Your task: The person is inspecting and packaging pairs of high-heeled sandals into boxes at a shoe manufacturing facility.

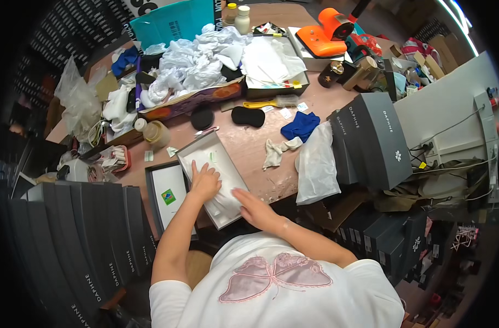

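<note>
My left hand (206, 184) lies with fingers spread on white tissue paper (221, 204) inside a grey shoebox (231, 159). The shoebox sits tilted at the near edge of the table. At its right side, my right hand (257, 210) is open, fingers stretched out and touching the paper or the box edge. What lies under the paper is hidden. Beside the shoebox on the left is a dark grey lid or tray (161, 174) with a white inside and a green sticker (168, 196).
Stacks of dark shoeboxes (85, 218) stand at left, others (370, 142) at right. A plastic bag (318, 169), blue cloth (300, 126) and yellow-handled brush (268, 103) lie on the table (249, 145). Behind are a box of crumpled paper (197, 63) and an orange device (326, 38).
</note>
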`<move>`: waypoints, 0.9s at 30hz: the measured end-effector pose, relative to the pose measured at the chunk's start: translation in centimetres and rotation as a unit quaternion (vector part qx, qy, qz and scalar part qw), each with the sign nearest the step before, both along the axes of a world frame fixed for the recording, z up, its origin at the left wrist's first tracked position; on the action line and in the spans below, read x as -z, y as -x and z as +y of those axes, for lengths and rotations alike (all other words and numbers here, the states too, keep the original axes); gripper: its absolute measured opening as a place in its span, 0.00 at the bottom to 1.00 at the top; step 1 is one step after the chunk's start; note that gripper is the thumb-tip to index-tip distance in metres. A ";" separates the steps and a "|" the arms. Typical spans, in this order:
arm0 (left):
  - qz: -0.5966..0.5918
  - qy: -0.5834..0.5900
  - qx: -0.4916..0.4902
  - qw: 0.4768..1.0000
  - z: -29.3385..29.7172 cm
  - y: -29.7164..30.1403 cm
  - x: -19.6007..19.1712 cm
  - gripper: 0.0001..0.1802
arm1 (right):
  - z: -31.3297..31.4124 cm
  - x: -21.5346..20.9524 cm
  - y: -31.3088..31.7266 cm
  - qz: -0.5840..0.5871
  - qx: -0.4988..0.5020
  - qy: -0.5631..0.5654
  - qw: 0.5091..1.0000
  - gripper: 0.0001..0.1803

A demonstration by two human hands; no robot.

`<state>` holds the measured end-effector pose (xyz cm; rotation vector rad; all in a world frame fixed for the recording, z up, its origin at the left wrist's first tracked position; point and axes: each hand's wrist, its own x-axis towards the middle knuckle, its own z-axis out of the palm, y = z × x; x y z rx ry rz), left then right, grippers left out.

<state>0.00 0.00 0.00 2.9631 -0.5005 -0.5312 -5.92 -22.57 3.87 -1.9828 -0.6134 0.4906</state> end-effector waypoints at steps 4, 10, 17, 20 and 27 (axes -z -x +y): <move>-0.085 0.137 -0.056 0.985 -6.0 0.2 0.0 0.12 | -17.6 -6.4 1.9 -0.236 0.295 0.242 0.894 0.45; 0.024 0.456 -0.077 0.886 -13.9 0.7 -3.3 0.13 | -23.5 -1.5 -3.0 -0.239 0.332 0.142 0.901 0.24; 0.589 0.635 -0.392 0.310 -20.2 -0.6 -2.1 0.55 | -15.5 -16.5 -5.8 -0.170 0.049 0.043 0.983 0.21; 0.598 0.735 -0.228 0.226 -24.3 2.9 -0.5 0.51 | -11.2 -16.3 -0.2 0.052 -0.118 -0.066 0.989 0.18; 0.192 0.785 -0.280 0.518 -13.4 3.0 -9.0 0.48 | -15.9 -10.4 1.8 0.380 -0.190 -0.120 0.897 0.17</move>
